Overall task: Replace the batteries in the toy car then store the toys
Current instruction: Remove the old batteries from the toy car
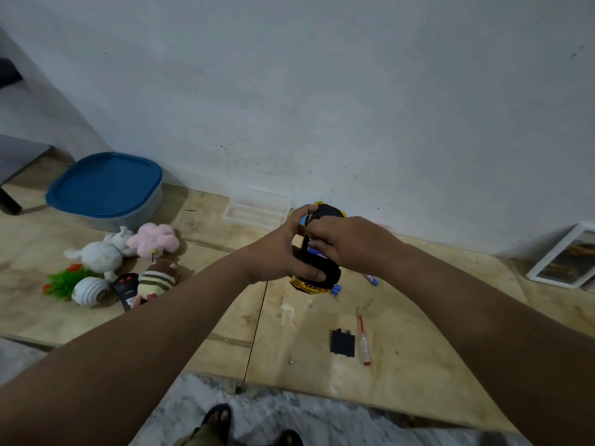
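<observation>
I see my left hand [283,249] gripping the upturned toy car [317,268] above the plywood floor [193,317], near the wall. My right hand [347,243] has its fingers [317,235] pinching a blue battery [314,250] at the underside (compartment mostly hidden). The battery cover [342,342] and screwdriver [363,339] lie near the floor's front edge.

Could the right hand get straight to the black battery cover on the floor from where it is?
Probably yes. The battery cover lies bare on the plywood beside the screwdriver, with nothing on it. But the right hand is busy at the toy car, so it must let go first.
</observation>
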